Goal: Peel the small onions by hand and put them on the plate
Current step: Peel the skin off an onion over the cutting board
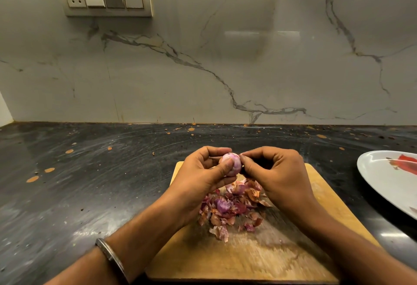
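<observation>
The left hand (204, 171) is gripping a small onion (232, 164) between thumb and fingers above the cutting board (282, 250), while the right hand (274, 171) is pinching at its right side.

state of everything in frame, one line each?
onion: mostly peeled, held above the board
left hand: grips the onion
right hand: fingertips pinch at the onion's side
peels: loose pile on the board
cutting board: flat on the counter
plate: right, no onions on the visible part
</observation>
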A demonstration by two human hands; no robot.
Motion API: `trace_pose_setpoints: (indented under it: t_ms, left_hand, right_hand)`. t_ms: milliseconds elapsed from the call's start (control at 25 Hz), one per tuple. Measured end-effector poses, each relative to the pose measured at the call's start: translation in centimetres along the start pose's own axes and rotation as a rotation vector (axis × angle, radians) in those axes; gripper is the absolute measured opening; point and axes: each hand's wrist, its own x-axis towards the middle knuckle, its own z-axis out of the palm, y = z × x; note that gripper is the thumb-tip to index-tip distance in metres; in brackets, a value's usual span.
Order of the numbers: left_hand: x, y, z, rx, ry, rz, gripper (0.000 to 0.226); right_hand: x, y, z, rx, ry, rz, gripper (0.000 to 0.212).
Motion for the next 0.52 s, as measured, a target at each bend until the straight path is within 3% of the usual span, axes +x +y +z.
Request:
trace_pose_setpoints:
  t_ms: [240,360,440,520]
  left_hand:
    - [0.03,0.24,0.39,-0.102,-0.023,-0.013,0.035]
    - [0.34,0.42,0.20,-0.176,0.001,-0.048,0.024]
    - [0.46,0.46,0.11,-0.202,0.034,-0.062,0.024]
    - [0.53,0.57,0.06,-0.229,0.048,-0.061,0.023]
  right_hand:
    - [0.05,-0.17,0.13,-0.071,0.046,-0.023,0.006]
    - [0.63,-0.37,-0.40,-0.134,0.068,0.001,0.019]
    - [0.72,-0.50,-0.62,-0.164,0.019,0.007,0.034]
    - [0.50,-0.68,-0.37,-0.186,-0.054,-0.004,0.030]
